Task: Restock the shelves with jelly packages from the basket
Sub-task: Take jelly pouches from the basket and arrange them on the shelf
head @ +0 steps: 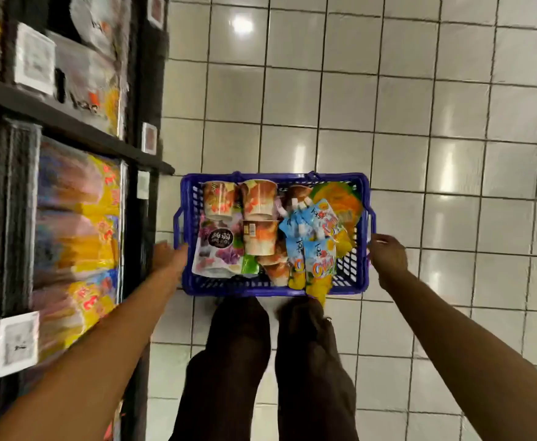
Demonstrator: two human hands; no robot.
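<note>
Two bare forearms reach forward from the bottom corners, and between them a pair of legs in dark trousers (238,361) stands just behind the blue basket (194,281). The left hand (168,256) is at the basket's left wall with its fingertips against the plastic. It is blurred, so I cannot tell whether it grips. The right hand (388,253) is at the basket's right rim, fingers curled onto the edge by the handle and holding it.

The jelly packages are all inside the basket. Printed jelly cups (259,200) lie on their sides in its far left half. A white pouch with purple fruit (216,249) is at its near left. Blue and yellow spouted pouches (313,249) fill its near right, one poking over the near rim. An orange bag (340,198) sits in its far right corner.

Under and beyond the basket runs a floor of white glossy tiles (419,106) with dark grout, and ceiling lights glare off it. Whether the basket rests on the tiles I cannot tell. To the basket's left stands black shelving (70,122) stacked with blurred yellow packets (79,233) and hung with white price tags (17,342).
</note>
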